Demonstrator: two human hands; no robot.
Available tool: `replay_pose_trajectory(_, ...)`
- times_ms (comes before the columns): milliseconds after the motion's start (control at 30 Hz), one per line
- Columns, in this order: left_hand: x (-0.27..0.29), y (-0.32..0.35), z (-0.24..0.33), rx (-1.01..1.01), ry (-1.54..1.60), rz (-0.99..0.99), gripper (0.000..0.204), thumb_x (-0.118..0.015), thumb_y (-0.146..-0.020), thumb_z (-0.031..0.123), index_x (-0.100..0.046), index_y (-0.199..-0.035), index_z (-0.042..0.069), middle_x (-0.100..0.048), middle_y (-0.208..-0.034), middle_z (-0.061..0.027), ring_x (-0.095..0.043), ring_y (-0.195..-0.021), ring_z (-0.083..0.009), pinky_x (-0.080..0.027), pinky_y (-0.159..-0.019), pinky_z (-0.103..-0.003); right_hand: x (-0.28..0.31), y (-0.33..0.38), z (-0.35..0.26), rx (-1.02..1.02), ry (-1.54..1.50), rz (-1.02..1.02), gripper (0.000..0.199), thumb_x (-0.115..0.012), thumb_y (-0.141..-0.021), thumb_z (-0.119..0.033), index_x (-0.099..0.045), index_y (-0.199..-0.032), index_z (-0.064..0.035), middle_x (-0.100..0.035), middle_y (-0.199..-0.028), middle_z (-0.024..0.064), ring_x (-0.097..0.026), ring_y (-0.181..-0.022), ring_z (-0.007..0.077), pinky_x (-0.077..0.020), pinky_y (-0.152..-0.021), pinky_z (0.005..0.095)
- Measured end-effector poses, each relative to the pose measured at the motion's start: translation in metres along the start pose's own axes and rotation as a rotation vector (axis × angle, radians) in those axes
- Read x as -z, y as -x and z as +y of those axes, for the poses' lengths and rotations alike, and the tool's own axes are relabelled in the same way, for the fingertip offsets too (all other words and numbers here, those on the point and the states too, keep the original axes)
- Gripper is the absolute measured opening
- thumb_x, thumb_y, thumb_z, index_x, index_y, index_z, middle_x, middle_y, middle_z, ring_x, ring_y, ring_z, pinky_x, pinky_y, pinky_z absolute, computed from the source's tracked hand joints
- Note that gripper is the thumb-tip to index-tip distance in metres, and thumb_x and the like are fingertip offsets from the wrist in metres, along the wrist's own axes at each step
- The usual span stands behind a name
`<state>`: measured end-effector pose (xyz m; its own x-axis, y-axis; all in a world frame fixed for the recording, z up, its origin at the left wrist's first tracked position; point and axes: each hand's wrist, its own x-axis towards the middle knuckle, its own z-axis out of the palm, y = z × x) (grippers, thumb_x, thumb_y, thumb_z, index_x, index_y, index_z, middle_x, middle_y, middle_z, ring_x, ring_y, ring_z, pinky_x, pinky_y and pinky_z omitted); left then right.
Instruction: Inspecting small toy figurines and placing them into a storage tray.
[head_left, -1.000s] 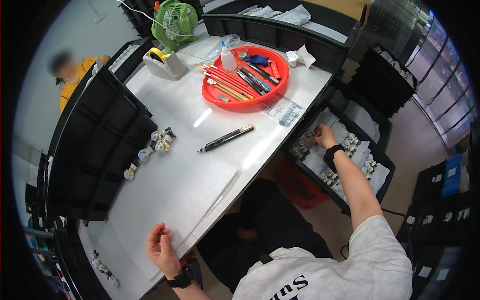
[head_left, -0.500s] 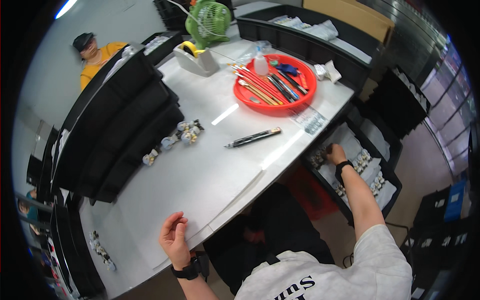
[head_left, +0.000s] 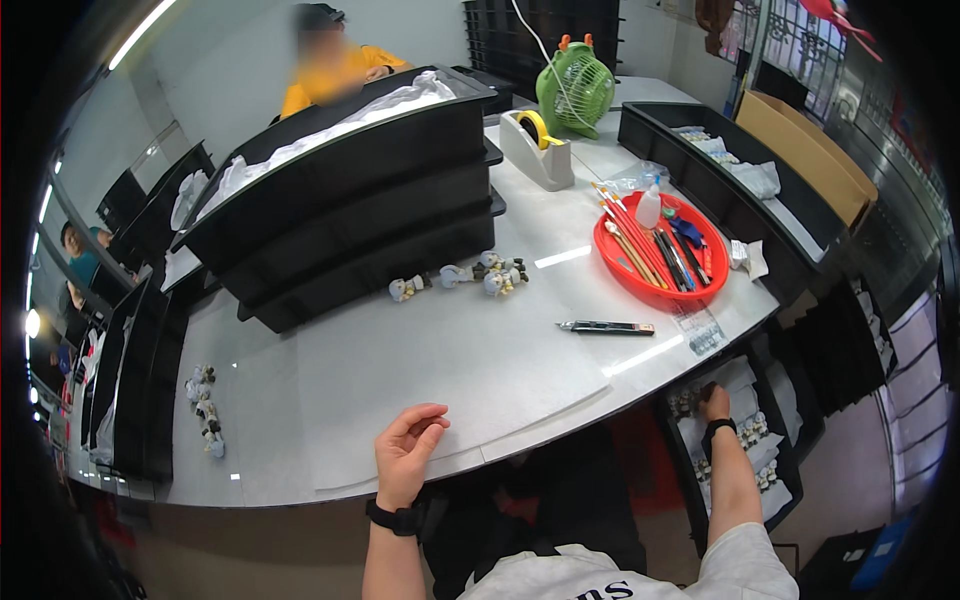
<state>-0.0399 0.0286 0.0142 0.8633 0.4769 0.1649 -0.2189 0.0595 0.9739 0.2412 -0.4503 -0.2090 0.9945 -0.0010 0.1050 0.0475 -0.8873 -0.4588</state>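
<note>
My left hand (head_left: 408, 450) hovers by the front edge of the table (head_left: 330, 400), fingers loosely curled, thumb apart, holding nothing. Off to the right, my right hand (head_left: 716, 402) reaches down into a black bin (head_left: 690, 490) below table level. Its fingers are closed at a small dark thing that I cannot make out, beside rows of small pale figurines (head_left: 757, 428) on white cloth. Several more figurines (head_left: 500, 272) lie on the table in front of stacked black bins. Another cluster of figurines (head_left: 206, 410) lies at the table's left.
Stacked black bins (head_left: 360, 210) stand at the back left. A black craft knife (head_left: 606, 328) lies near a red tray (head_left: 612, 268) of brushes and pens. Behind are a tape dispenser (head_left: 545, 160), a green fan (head_left: 578, 92) and a long black bin (head_left: 690, 165). A person in yellow (head_left: 380, 58) sits beyond.
My view has swung to the left, so the table appears more level and farther right. My right hand is still in the bin; my left hand is still by the table edge.
</note>
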Motion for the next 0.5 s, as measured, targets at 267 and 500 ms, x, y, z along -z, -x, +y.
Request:
replay_pose_trajectory(267,0.002,0.001,-0.002,0.037,0.05,0.007,0.021,-0.053,-0.08,-0.005,-0.056,-0.101,-0.004,-0.059,-0.098,-0.0107,-0.057,-0.087,-0.0153,-0.045,-0.08,-0.026,0.054,-0.009,-0.032,-0.02,-0.174,0.429,0.022,-0.057,-0.069,-0.001,-0.056,-0.091,0.0,-0.06,-0.084,0.0136,-0.058,-0.08,0.027,-0.0447,-0.074,0.0336)
replay_pose_trajectory(500,0.004,-0.001,-0.005,0.02,0.1,-0.031,0.02,-0.052,-0.081,-0.003,-0.056,-0.101,-0.003,-0.058,-0.1,-0.0092,-0.056,-0.09,-0.0147,-0.045,-0.082,-0.026,0.162,0.011,-0.266,0.389,-0.705,0.477,0.015,-0.057,-0.079,-0.003,-0.054,-0.093,-0.0007,-0.054,-0.085,0.0034,-0.051,-0.076,0.011,-0.0418,-0.068,0.0226)
